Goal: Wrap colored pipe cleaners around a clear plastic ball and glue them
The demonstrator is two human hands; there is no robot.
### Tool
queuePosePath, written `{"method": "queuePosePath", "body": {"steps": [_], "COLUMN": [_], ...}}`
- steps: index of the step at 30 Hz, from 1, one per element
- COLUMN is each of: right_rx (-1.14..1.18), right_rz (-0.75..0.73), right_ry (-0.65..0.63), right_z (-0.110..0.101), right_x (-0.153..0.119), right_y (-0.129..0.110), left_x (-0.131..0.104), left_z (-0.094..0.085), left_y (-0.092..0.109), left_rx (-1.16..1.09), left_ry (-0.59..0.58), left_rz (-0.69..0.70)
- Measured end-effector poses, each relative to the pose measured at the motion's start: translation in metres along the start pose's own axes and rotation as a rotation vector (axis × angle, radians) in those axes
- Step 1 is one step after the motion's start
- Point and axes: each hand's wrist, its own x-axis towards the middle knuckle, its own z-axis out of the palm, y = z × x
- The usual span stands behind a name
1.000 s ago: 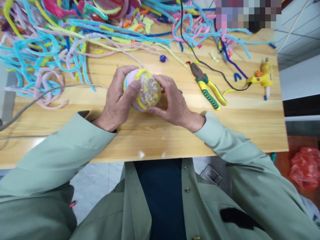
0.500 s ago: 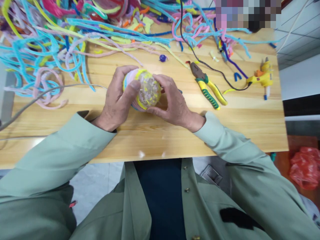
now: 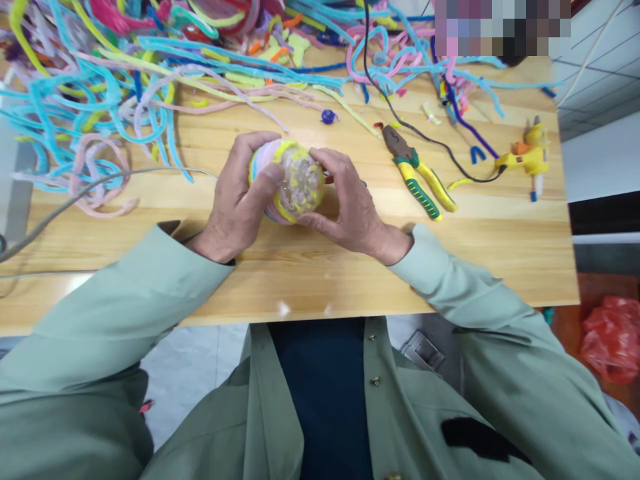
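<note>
Between my hands is a round ball-like object (image 3: 304, 181). Its left side is wrapped in pink, blue and yellow fuzzy strips, while the side facing right looks translucent with yellow flecks. My left hand (image 3: 239, 199) is closed around the wrapped side, its thumb lying across the top. Curved about the opposite side, my right hand (image 3: 351, 203) grips the edge with its thumb and fingers. The underside of the ball is hidden. A small purple ball (image 3: 327, 117) lies on the table beyond my hands.
Yellow-and-green handled pliers (image 3: 417, 175) lie right of my hands. Farther right is a yellow glue gun (image 3: 527, 159), its black cord running back across the wooden table (image 3: 320, 280). Tangled pipe cleaners (image 3: 105, 100) cover the back and left. A grey cable (image 3: 75, 193) crosses from the left.
The view has shifted very slightly, so everything appears a little farther right. Both hands keep the same hold on the ball-like object.
</note>
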Motion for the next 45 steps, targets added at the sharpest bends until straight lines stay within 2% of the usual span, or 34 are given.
{"method": "queuePosePath", "body": {"steps": [5, 9, 13, 17, 22, 27, 30, 34, 40, 45], "right_rx": [0.037, -0.008, 0.016, 0.039, 0.026, -0.005, -0.044, -0.056, -0.060, -0.148], "right_rz": [-0.174, -0.127, -0.178, -0.217, -0.170, -0.249, -0.246, -0.221, -0.119, -0.169], "right_ry": [0.104, 0.066, 0.094, 0.114, 0.087, 0.191, 0.245, 0.242, 0.181, 0.218], "right_z": [0.001, 0.001, 0.002, 0.001, 0.000, -0.002, -0.005, -0.005, -0.005, -0.010], "right_x": [0.000, 0.000, 0.001, 0.001, 0.001, 0.002, 0.003, 0.003, 0.000, -0.003], "right_y": [0.003, 0.003, 0.005, 0.003, 0.002, 0.005, 0.005, 0.005, 0.005, 0.002], "left_x": [-0.001, -0.002, -0.002, -0.002, -0.003, 0.001, 0.003, 0.001, -0.001, -0.004], "left_z": [-0.002, -0.003, -0.003, -0.004, -0.003, 0.007, 0.015, 0.018, 0.015, 0.016], "left_y": [-0.001, -0.007, -0.007, -0.005, -0.009, -0.012, -0.012, -0.014, -0.016, -0.005], "left_rx": [0.002, -0.006, -0.032, -0.012, -0.026, -0.033, 0.000, 0.012, 0.056, 0.087], "left_ry": [-0.027, -0.041, -0.053, -0.084, -0.086, -0.019, 0.014, -0.022, -0.063, -0.090], "left_rz": [-0.046, -0.024, 0.039, 0.008, 0.008, 0.081, 0.034, -0.042, 0.027, 0.024]}}
